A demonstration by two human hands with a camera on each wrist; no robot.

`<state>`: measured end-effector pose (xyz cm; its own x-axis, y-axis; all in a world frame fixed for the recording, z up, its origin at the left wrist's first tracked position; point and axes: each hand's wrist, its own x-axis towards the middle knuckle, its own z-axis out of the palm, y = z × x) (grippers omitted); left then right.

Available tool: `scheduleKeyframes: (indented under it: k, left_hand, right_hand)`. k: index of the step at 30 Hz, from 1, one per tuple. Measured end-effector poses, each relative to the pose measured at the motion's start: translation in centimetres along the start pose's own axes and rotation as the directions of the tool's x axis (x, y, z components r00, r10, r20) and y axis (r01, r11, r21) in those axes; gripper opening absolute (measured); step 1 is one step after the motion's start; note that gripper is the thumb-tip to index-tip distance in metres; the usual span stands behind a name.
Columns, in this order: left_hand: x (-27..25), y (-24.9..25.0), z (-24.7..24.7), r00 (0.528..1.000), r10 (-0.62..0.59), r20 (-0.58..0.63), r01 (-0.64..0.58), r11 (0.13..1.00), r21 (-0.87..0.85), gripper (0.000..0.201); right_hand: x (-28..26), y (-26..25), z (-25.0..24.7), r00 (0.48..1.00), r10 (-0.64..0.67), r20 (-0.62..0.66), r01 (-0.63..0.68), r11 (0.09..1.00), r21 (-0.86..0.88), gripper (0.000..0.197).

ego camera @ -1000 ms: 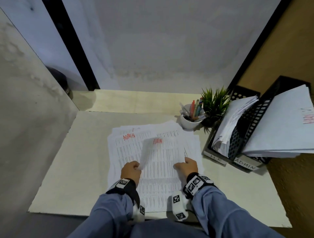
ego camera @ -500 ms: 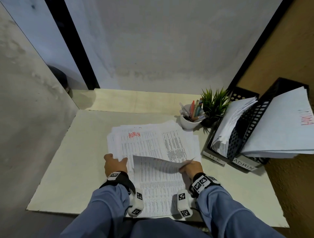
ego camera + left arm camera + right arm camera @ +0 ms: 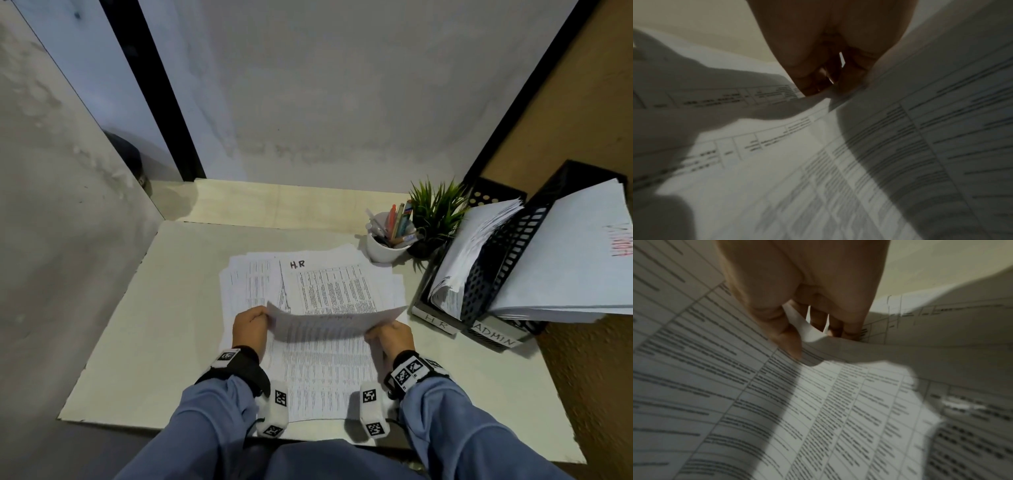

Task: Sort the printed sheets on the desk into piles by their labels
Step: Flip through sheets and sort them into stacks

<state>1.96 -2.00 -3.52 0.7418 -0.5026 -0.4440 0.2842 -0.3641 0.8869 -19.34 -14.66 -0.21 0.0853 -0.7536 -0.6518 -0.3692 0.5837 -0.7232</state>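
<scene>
A loose stack of printed sheets lies in the middle of the desk. Its exposed top sheet carries a black "H.R" label. I hold one lifted sheet by its far edge, bowed over the stack's near half. My left hand pinches its left corner, and my right hand pinches its right corner. In the left wrist view the left hand grips the lifted sheet. In the right wrist view the right hand's thumb and fingers clamp the sheet's edge.
Two black mesh trays at the right hold paper: one labelled HR, one labelled ADMIN. A white cup of pens and a small green plant stand behind the stack. Walls close in on the left and back.
The sheet with the red ADMIN label has been lifted off the stack and pulled toward me, uncovering the H.R sheet. My left hand moved from the stack onto the lifted sheet's left corner.
</scene>
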Motion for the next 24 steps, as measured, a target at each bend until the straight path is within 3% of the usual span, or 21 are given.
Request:
scheduleKeyframes:
  k: [2, 5, 8, 10, 12, 14, 16, 18, 19, 21, 24]
  left_hand:
    - [-0.4, 1.0, 0.4, 0.997, -0.073, 0.033, 0.073, 0.997, -0.010, 0.043]
    - [-1.3, 2.1, 0.8, 0.990, -0.120, 0.077, 0.128, 0.987, -0.097, 0.018]
    - [-1.7, 2.3, 1.4, 0.977, -0.106, 0.187, 0.139, 0.974, -0.177, 0.050]
    - [-2.3, 3.1, 2.0, 0.981, 0.010, 0.193, 0.012, 0.993, -0.115, 0.040]
    - [-3.1, 4.4, 2.5, 0.977, 0.145, 0.154, -0.141, 0.989, -0.039, 0.011]
    - [-3.7, 6.3, 2.9, 0.959, 0.262, 0.109, -0.260, 0.965, -0.030, 0.012]
    - [-4.7, 8.7, 3.0, 0.934, 0.352, 0.054, -0.349, 0.935, -0.060, 0.011]
    - [-5.1, 9.9, 3.0, 0.906, 0.422, 0.025, -0.420, 0.905, -0.063, 0.012]
    - [-5.2, 10.0, 3.0, 0.905, 0.425, 0.027, -0.424, 0.905, -0.040, 0.024]
    - [-5.2, 9.4, 2.9, 0.923, 0.378, 0.075, -0.382, 0.923, 0.050, 0.037]
    - [-5.3, 7.6, 2.8, 0.939, 0.262, 0.222, -0.313, 0.919, 0.239, 0.031]
  right_hand:
    - [0.1, 0.1, 0.0, 1.000, -0.002, -0.008, 0.003, 0.999, 0.049, 0.024]
    - [0.0, -0.1, 0.1, 1.000, -0.005, -0.011, 0.006, 0.990, 0.144, 0.028]
    - [-0.4, -1.1, 0.4, 0.997, -0.040, 0.068, 0.022, 0.967, 0.252, 0.022]
    - [-1.1, -2.2, 0.9, 0.990, -0.104, 0.098, 0.069, 0.947, 0.312, 0.024]
    - [-2.4, -3.7, 1.2, 0.974, -0.200, 0.109, 0.153, 0.930, 0.333, 0.019]
    - [-3.6, -5.6, 1.0, 0.934, -0.349, 0.076, 0.312, 0.901, 0.303, 0.021]
    - [-5.0, -7.3, 0.5, 0.855, -0.518, 0.033, 0.494, 0.832, 0.252, 0.027]
    - [-6.0, -8.1, 0.1, 0.790, -0.613, -0.003, 0.592, 0.762, 0.262, 0.029]
    - [-5.9, -7.9, 0.1, 0.784, -0.620, -0.022, 0.605, 0.756, 0.251, 0.028]
    - [-5.7, -6.9, 0.3, 0.812, -0.583, -0.027, 0.577, 0.794, 0.192, 0.015]
    - [-4.3, -4.1, 0.6, 0.892, -0.450, 0.041, 0.446, 0.892, 0.071, 0.014]
